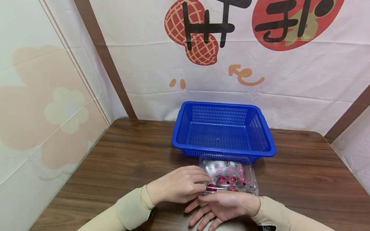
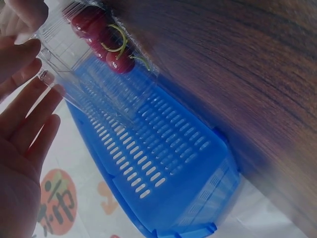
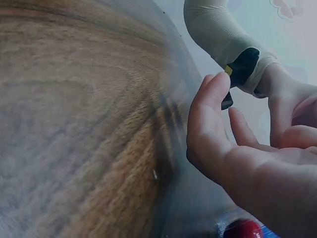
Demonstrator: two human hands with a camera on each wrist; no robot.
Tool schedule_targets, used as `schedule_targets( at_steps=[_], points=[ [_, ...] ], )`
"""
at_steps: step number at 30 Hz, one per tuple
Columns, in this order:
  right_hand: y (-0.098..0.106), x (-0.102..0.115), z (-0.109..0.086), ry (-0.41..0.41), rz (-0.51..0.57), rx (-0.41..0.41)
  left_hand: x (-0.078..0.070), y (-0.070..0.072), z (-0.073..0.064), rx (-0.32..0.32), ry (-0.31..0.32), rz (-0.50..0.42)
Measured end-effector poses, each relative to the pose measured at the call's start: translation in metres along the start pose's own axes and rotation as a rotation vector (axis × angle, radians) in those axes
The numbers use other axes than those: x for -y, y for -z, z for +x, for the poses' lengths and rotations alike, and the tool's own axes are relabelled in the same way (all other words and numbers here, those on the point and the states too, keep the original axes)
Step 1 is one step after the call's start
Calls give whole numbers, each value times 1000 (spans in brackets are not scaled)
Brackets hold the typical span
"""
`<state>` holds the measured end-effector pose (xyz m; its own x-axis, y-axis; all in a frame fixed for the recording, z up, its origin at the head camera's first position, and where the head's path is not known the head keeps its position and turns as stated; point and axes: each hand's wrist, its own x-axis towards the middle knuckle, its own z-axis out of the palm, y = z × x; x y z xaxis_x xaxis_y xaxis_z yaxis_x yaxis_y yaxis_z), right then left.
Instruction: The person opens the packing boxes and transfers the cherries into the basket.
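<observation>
A clear plastic box of red cherries lies in front of the blue basket in the head view. At its left front corner is my left hand, fingertips touching the plastic edge. The left wrist view shows the fingers of that hand fairly straight beside the edge. Just on the near side of the box, my right hand has its palm turned up and fingers loosely spread toward the left. Nothing is in its grasp. In the right wrist view, a single cherry shows at the bottom.
A blue perforated basket stands behind the box, against the printed wall cloth. Its inside shows no contents. Dark wood-grain table surrounds both, with side cloths at left and right.
</observation>
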<state>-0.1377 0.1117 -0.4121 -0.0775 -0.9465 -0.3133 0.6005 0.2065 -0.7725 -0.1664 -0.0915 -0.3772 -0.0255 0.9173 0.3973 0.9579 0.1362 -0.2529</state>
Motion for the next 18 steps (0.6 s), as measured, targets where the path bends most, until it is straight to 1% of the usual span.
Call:
schedule_targets(
  at_steps=[8,11,18],
  points=[
    [-1,-8,0,23,91,13,0,0,0,-17,2,-9],
    [-3,-11,0,46,133,10,0,0,0,-18,-1,-1],
    [-7,-13,-2,65,215,-81,0,0,0,-13,-7,12]
  ],
)
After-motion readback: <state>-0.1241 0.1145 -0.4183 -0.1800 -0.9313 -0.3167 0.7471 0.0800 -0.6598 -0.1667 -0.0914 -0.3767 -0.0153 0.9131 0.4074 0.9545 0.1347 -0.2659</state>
